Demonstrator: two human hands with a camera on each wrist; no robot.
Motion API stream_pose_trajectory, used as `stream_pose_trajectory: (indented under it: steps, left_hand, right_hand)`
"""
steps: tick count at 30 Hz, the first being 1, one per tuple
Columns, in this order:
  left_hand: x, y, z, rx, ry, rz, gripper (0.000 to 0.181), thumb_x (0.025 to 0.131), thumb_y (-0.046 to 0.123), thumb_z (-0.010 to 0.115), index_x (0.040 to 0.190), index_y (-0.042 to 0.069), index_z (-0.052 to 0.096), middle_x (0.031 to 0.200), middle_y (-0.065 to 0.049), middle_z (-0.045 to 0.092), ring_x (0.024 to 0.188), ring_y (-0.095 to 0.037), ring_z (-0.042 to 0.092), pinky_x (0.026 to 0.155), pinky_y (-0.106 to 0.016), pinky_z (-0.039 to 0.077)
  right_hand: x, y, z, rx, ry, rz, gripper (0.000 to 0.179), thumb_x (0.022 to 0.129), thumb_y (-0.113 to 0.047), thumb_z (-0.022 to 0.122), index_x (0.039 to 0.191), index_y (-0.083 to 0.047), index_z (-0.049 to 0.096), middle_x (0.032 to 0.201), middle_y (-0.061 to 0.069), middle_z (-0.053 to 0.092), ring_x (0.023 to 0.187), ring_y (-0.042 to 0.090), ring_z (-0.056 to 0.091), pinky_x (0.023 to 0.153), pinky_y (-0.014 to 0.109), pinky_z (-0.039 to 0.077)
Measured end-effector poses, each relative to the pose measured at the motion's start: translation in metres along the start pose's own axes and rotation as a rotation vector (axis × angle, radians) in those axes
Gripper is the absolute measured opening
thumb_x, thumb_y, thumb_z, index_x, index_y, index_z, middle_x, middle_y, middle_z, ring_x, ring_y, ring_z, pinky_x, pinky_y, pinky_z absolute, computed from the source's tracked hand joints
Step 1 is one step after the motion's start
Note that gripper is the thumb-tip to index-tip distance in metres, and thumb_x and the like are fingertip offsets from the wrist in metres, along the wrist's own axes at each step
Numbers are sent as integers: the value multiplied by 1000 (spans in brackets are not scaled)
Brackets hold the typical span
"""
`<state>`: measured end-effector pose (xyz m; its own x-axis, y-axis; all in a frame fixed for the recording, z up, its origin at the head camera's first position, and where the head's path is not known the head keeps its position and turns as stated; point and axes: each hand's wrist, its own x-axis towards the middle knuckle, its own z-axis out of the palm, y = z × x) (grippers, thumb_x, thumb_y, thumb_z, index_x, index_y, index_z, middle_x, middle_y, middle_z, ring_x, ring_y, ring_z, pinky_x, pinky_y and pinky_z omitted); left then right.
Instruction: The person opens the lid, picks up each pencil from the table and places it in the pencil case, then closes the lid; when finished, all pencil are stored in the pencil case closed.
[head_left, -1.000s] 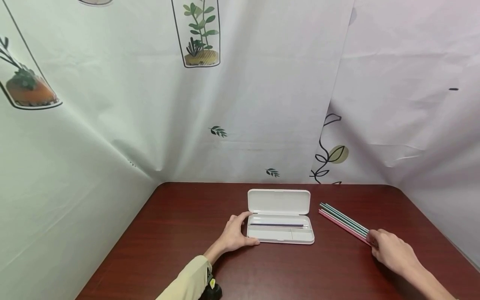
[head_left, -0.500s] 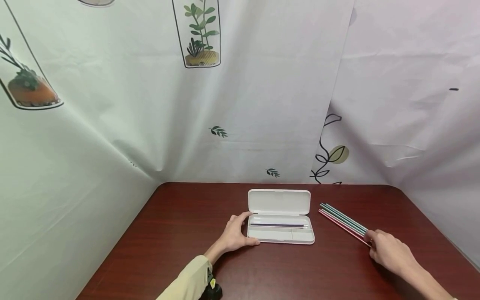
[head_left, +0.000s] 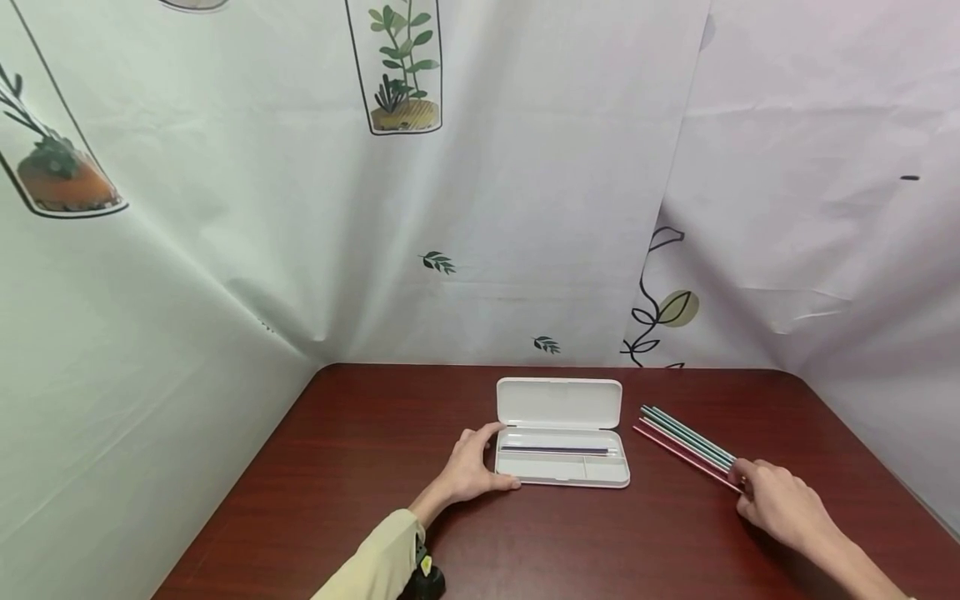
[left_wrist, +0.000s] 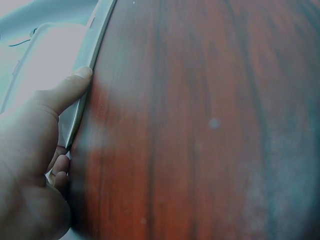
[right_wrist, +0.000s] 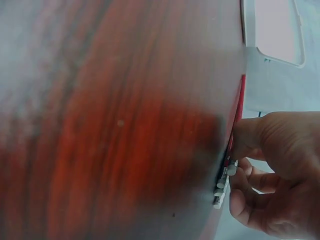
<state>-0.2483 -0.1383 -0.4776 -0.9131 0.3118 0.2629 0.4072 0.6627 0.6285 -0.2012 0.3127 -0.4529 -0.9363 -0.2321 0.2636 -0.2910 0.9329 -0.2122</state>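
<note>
A white pencil case (head_left: 543, 475) lies with its lid raised; inside, a dark pencil (head_left: 555, 450) runs lengthwise. My left hand (head_left: 468, 471) grips the case's left end, thumb on the front edge and fingers around toward the hinge side. In the left wrist view the thumb (left_wrist: 75, 87) presses on the case rim. To the right, several green pencils (head_left: 686, 435) and a red pencil (head_left: 682, 452) lie slantwise. My right hand (head_left: 783, 500) pinches the red pencil near its close end. In the right wrist view pencil ends (right_wrist: 220, 186) show beside the curled fingers.
A dark red wooden table (head_left: 360, 433) carries everything. Behind it and at both sides hangs a white printed curtain (head_left: 525, 208). The raised lid (head_left: 558, 402) stands along the back of the case. A dark device (head_left: 424, 575) sits on the left wrist.
The red pencil's far end has swung slightly left, widening its gap from the green pencils. My right hand has shifted slightly left. My left hand and the pencil case stay put.
</note>
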Motion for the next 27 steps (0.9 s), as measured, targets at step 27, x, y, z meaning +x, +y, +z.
stream_pose_trajectory:
  steps: [27]
  left_hand:
    - [-1,-2,1,5,-1,-3,88,65,38,93,140,12,53,103,-4,53,98,-21,46,82,-38,41]
  right_hand:
    - [12,-24,3,70,249,-252,38,60,3,74,87,-22,64,77,-17,46,65,-1,40,51,27,33]
